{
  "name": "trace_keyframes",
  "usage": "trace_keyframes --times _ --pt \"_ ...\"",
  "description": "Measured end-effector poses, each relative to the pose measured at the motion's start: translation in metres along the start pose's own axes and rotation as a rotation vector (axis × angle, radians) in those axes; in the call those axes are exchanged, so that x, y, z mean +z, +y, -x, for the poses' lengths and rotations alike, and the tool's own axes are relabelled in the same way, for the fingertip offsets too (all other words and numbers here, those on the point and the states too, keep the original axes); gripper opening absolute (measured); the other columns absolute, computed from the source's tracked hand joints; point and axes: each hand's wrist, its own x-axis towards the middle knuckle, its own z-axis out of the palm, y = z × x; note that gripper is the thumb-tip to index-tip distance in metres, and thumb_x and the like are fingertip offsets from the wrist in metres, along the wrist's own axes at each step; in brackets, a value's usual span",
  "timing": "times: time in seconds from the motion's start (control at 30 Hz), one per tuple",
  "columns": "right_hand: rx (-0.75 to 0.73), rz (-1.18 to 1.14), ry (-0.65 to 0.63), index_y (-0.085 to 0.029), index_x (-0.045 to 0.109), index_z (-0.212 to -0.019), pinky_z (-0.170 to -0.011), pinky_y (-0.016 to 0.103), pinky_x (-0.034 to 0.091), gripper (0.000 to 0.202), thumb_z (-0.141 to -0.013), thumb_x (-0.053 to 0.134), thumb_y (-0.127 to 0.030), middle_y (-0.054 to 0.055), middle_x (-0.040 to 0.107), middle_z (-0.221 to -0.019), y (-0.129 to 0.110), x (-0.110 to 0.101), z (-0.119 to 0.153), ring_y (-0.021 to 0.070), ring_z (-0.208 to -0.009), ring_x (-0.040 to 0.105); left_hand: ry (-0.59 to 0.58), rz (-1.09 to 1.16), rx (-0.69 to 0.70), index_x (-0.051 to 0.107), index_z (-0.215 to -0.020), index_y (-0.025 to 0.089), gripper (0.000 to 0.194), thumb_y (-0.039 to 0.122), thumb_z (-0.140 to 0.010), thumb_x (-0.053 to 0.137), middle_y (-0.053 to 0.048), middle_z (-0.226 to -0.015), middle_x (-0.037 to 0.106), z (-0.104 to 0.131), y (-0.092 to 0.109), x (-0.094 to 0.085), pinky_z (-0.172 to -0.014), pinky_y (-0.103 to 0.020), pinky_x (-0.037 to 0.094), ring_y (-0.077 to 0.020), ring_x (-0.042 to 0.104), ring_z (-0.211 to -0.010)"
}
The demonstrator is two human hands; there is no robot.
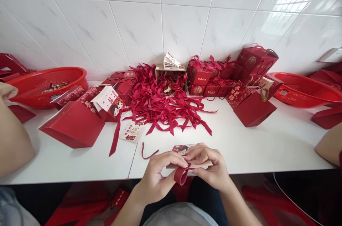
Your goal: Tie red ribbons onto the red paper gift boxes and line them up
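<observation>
Near the table's front edge, my left hand (162, 172) pinches a wide dark red strap (181, 177) bent into a loop. My right hand (210, 165) is closed at the printed red-and-cream box (183, 148), its thumb tip close to the strap's end. Cartoon figures show on the box's face; most of it lies behind my fingers, so I cannot tell whether it is folded up or flat. A thin red cord (148, 152) lies on the table left of the box. Beyond it rests a printed cream card (132, 131).
A heap of red ribbons (168, 106) spreads before a carton (184, 71) topped with cards. Finished-looking red boxes (200, 73) stack right of it. Open red boxes (73, 124) stand left, another (253, 108) right. Red plastic baskets (80, 76) (301, 92) and other people's arms (13, 137) flank the table.
</observation>
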Motion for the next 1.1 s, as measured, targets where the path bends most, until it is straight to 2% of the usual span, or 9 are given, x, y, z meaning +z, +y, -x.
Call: trace_keyframes --times 0.23,0.37,0.47,0.57,0.73,0.87,0.97,1.03,1.1 --pt "-0.002 -0.048 0.077 -0.023 0.054 -0.068 -0.068 0.036 0.051 0.027 -0.074 0.081 -0.022 0.002 0.069 -0.07 0.007 0.003 0.005 0.0192 -0.07 0.063 0.017 0.033 0.003 0.068 -0.096 0.025 0.021 0.008 -0.086 0.061 -0.003 -0.092 0.073 0.001 -0.006 0.004 -0.085 -0.029 0.055 -0.0175 0.069 -0.089" --pt "0.033 -0.086 0.123 -0.024 0.049 -0.077 -0.058 0.029 0.048 0.03 -0.076 0.079 -0.024 -0.001 0.065 -0.066 0.008 0.005 0.004 0.0155 -0.062 0.056 0.003 0.017 0.007 0.061 -0.108 0.026 0.024 0.011 -0.089 0.057 -0.006 -0.111 0.066 0.003 -0.009 0.006 -0.096 -0.035 0.053 -0.0214 0.064 -0.108" --pt "0.096 -0.17 0.148 -0.025 0.043 -0.079 -0.058 0.025 0.047 0.04 -0.072 0.082 -0.022 -0.003 0.064 -0.066 0.009 0.006 0.003 0.0136 -0.062 0.055 -0.043 -0.01 -0.028 0.052 -0.12 0.028 0.031 0.012 -0.093 0.049 -0.007 -0.12 0.061 0.004 -0.01 0.006 -0.1 -0.036 0.051 -0.0225 0.058 -0.118" --pt "0.158 -0.283 0.173 -0.024 0.043 -0.077 -0.061 0.023 0.047 0.044 -0.067 0.085 -0.014 -0.004 0.063 -0.067 0.014 0.007 0.005 0.0118 -0.064 0.053 -0.058 -0.076 -0.036 0.051 -0.116 0.028 0.027 0.013 -0.094 0.047 -0.004 -0.112 0.063 0.001 -0.009 0.006 -0.101 -0.033 0.049 -0.0197 0.06 -0.114" --pt "0.203 -0.385 0.23 -0.024 0.042 -0.076 -0.058 0.02 0.044 0.045 -0.066 0.084 -0.008 -0.005 0.06 -0.067 0.021 0.008 0.011 0.0097 -0.062 0.052 -0.015 -0.11 -0.176 0.051 -0.107 0.026 0.012 0.021 -0.097 0.046 -0.003 -0.101 0.063 -0.004 -0.011 0.009 -0.086 -0.025 0.053 -0.0155 0.065 -0.096" --pt "0.266 -0.434 0.235 -0.024 0.043 -0.079 -0.056 0.019 0.045 0.046 -0.065 0.084 -0.01 -0.007 0.061 -0.067 0.025 0.007 0.012 0.0092 -0.059 0.053 0.026 -0.129 -0.234 0.051 -0.102 0.024 0.008 0.026 -0.097 0.045 -0.002 -0.094 0.062 -0.008 -0.016 0.013 -0.079 -0.024 0.054 -0.0143 0.064 -0.086" --pt "0.345 -0.392 0.212 -0.026 0.047 -0.087 -0.054 0.02 0.046 0.042 -0.068 0.083 -0.017 -0.005 0.064 -0.075 0.029 -0.002 0.014 0.0093 -0.057 0.056 0.085 -0.149 -0.242 0.053 -0.097 0.023 0.007 0.026 -0.096 0.046 -0.002 -0.089 0.062 -0.012 -0.021 0.017 -0.077 -0.025 0.055 -0.0151 0.064 -0.084" --pt "0.408 -0.253 0.158 -0.027 0.051 -0.095 -0.055 0.021 0.048 0.039 -0.071 0.082 -0.022 -0.003 0.066 -0.085 0.032 -0.012 0.021 0.0107 -0.061 0.06 0.116 -0.15 -0.243 0.053 -0.098 0.023 0.007 0.025 -0.095 0.046 -0.002 -0.089 0.063 -0.013 -0.025 0.019 -0.076 -0.026 0.056 -0.0154 0.065 -0.082" --pt "0.441 -0.052 0.073 -0.026 0.057 -0.101 -0.066 0.026 0.052 0.039 -0.071 0.082 -0.026 0.001 0.066 -0.095 0.034 -0.025 0.034 0.0152 -0.075 0.064 0.119 -0.131 -0.232 0.053 -0.101 0.023 0.01 0.025 -0.095 0.045 -0.003 -0.091 0.065 -0.012 -0.031 0.023 -0.074 -0.026 0.057 -0.016 0.067 -0.082"
